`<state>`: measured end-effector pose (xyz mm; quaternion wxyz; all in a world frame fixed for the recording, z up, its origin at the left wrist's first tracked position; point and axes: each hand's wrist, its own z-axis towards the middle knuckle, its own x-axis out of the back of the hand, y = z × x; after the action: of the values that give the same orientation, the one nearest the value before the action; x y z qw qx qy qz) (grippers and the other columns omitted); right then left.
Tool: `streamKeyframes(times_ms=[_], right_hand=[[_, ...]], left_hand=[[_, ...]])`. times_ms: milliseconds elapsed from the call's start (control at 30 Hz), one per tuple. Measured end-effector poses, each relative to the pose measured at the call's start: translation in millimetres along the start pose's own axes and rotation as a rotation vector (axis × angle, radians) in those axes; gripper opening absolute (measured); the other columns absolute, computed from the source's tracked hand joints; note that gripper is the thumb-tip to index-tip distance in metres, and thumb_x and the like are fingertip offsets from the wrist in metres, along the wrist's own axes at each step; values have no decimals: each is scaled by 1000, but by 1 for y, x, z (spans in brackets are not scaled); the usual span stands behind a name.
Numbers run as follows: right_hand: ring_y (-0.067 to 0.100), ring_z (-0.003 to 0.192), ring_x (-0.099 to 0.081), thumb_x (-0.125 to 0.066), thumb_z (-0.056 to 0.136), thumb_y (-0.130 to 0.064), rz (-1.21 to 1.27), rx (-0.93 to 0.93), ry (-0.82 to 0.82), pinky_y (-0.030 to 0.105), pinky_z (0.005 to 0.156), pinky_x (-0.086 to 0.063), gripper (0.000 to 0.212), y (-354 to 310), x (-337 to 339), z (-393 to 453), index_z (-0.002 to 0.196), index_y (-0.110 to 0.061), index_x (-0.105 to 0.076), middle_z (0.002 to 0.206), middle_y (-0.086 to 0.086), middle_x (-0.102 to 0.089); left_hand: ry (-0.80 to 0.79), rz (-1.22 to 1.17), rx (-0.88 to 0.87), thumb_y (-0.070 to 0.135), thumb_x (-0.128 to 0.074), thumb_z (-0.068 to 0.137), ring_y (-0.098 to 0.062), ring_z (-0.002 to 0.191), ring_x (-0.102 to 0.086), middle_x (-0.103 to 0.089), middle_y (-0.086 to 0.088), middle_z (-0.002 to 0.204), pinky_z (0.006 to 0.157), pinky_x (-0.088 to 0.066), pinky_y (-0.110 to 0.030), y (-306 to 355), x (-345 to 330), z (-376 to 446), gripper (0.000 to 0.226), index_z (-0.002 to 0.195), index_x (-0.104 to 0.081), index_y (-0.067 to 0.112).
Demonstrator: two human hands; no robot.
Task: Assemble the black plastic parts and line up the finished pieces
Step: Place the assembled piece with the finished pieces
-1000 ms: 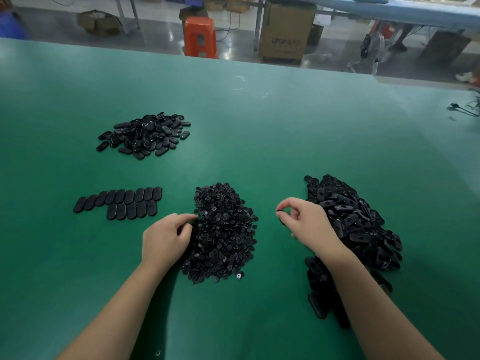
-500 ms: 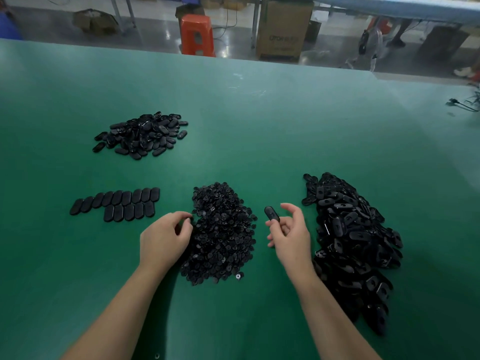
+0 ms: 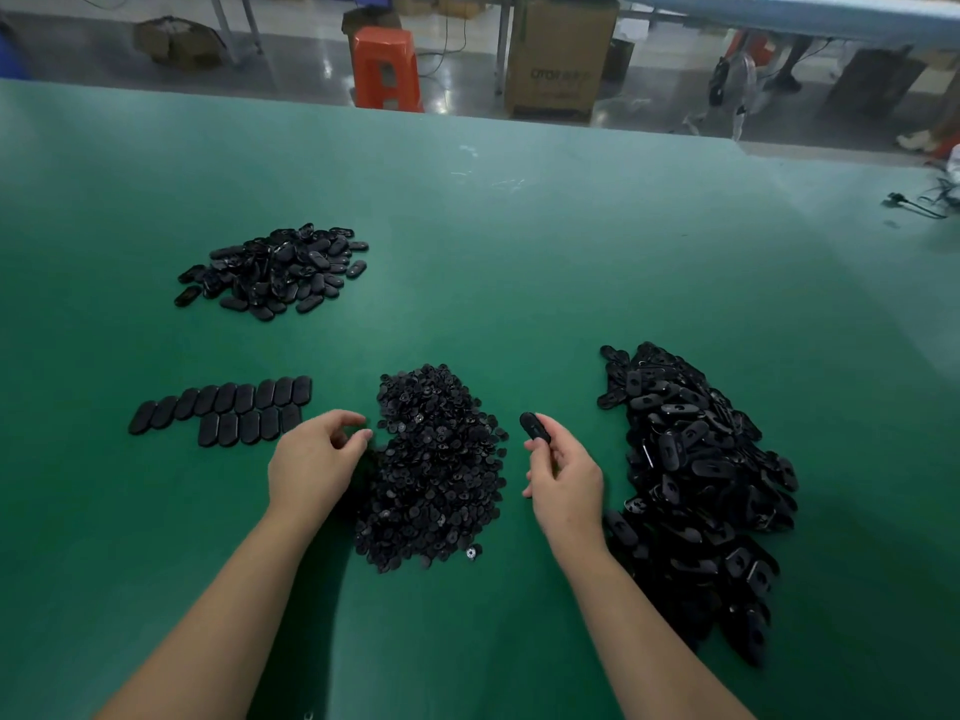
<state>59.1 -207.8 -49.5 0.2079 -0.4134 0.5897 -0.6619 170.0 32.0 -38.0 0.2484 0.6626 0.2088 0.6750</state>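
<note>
My right hand pinches one black oval shell between thumb and fingers, held up between two heaps. To its right lies a big heap of oval shells. A heap of small round black parts sits in the middle. My left hand rests at that heap's left edge, fingers curled, thumb and forefinger a little apart with nothing visible between them. Finished oval pieces lie side by side in two rows on the left. Farther back on the left is another heap of oval pieces.
The green table stretches far ahead and to both sides. A black cable lies at its right edge. Beyond the far edge stand an orange stool and a cardboard box.
My right hand left the right heap and came toward the middle, bringing up one oval shell. My left hand stayed at the middle heap, its thumb and forefinger spreading slightly.
</note>
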Motion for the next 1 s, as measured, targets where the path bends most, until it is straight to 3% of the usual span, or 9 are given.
streamKeyframes(times_ms=[67,167,300,400,533,633,767,867,1000], right_hand=[[5,58,-63,-58,102,-14,2,9,11,21,52,-54,19,2,0,0,106,-32,-64,86,-9,-71],[7,57,-61,-61,101,-20,19,32,16,24,51,-55,14,1,0,0,95,-33,-62,80,-3,-69],[17,62,-61,-63,100,-24,-38,102,46,16,50,-49,17,1,1,1,89,-37,-59,88,2,-61],[25,75,-64,-61,101,-25,-52,54,30,25,54,-54,7,4,0,3,99,-31,-60,97,2,-65],[13,67,-60,-56,104,-18,19,30,-7,21,52,-53,40,2,0,2,139,-36,-52,104,-3,-61],[8,69,-66,-56,104,-16,13,38,-7,23,54,-56,30,3,0,1,127,-34,-60,100,-3,-66],[10,69,-74,-54,104,-16,42,19,14,39,63,-62,16,1,1,0,107,-32,-54,84,-10,-75],[14,63,-73,-52,105,-20,56,14,14,41,68,-62,13,0,2,-1,103,-31,-46,80,-13,-76],[15,64,-74,-50,105,-19,80,5,29,43,66,-62,14,-1,3,-2,101,-30,-43,84,-18,-76]], left_hand=[[-7,45,-48,32,-71,93,-15,80,-63,-69,9,86,68,-54,-34,0,2,-1,12,101,-78,27],[8,67,-107,30,-72,93,-13,79,-59,-62,10,88,65,-53,-35,1,4,-7,9,98,-79,26],[-25,110,-123,32,-71,93,-11,78,-55,-58,9,91,64,-49,-32,5,7,-7,6,91,-73,26],[-83,98,-135,30,-70,93,-11,75,-57,-65,8,89,65,-48,-31,9,8,-4,7,86,-69,27],[-108,-242,-57,22,-72,92,-1,65,-62,-70,15,74,59,-44,-17,18,8,-3,12,85,-71,32],[-217,-507,-10,19,-68,95,-6,46,-44,-57,17,56,53,-35,-23,31,2,-6,21,103,-77,36],[-323,-689,6,13,-69,94,-18,47,-38,-50,-3,53,47,-34,-23,56,2,-15,20,94,-78,31],[-347,-793,7,7,-68,94,-20,43,-46,-72,-16,76,45,-44,-25,76,2,-21,11,92,-74,16],[-398,-945,90,1,-64,95,-15,39,-51,-76,-15,90,40,-48,-26,98,-5,-28,2,96,-64,0]])
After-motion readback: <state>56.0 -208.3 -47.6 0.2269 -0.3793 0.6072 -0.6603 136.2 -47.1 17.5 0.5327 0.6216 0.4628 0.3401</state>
